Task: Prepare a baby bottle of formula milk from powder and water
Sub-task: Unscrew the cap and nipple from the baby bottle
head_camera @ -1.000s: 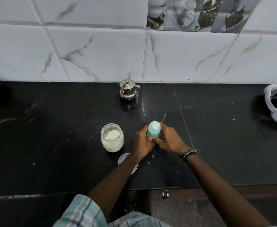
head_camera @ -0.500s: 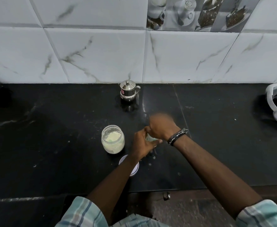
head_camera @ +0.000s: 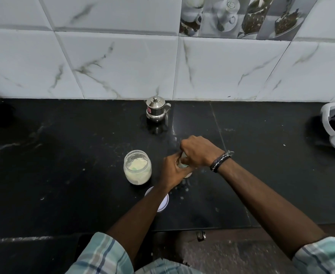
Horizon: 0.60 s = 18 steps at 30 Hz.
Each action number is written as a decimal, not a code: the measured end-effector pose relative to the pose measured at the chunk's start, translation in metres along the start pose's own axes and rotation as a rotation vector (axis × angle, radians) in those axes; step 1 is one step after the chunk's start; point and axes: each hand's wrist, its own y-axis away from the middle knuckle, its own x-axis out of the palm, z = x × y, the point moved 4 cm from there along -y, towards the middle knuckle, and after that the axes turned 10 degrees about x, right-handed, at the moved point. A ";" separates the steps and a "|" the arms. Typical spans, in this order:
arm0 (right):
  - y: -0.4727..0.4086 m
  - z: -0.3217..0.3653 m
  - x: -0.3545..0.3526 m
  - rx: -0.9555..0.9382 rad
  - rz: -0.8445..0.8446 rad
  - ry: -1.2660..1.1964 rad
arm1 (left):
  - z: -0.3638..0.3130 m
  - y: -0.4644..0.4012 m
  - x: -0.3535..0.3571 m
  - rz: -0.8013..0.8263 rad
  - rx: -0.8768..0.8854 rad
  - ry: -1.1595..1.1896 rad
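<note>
the baby bottle (head_camera: pixel 184 165) stands on the black table (head_camera: pixel 63 155), just to the right of the open powder jar (head_camera: pixel 137 167), and almost all of it is hidden by the two hands. the left hand (head_camera: pixel 172 172) has its fingers wrapped round the body of the bottle to steady it, and the right hand (head_camera: pixel 199 150) sits over the top with its fingers clenched on the cap, which looks like a twisting grip, though the cap itself cannot be seen. the jar's white lid (head_camera: pixel 161 202) lies flat on the table just in front of the jar, partly under the left forearm, and a small steel pot (head_camera: pixel 156 111) stands well behind the jar near the tiled wall. the likely trouble from here is a cap threaded crooked or left loose, which would let milk leak once the bottle is tipped or shaken. a hard twist with a weak hold below could also skid the bottle sideways into the jar, and since the jar is uncovered, a knock could spill powder across the table.
</note>
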 end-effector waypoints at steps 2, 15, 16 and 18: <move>0.005 0.002 -0.006 -0.059 -0.005 0.021 | 0.000 0.001 -0.001 -0.002 0.011 -0.015; 0.029 -0.038 -0.011 -0.030 -0.040 -0.384 | -0.003 0.003 -0.002 -0.024 0.051 -0.044; 0.032 -0.044 -0.006 -0.007 -0.058 -0.409 | -0.004 0.003 -0.002 -0.027 0.048 -0.048; 0.040 -0.053 0.006 0.048 -0.105 -0.501 | -0.002 0.003 -0.002 -0.030 0.038 -0.055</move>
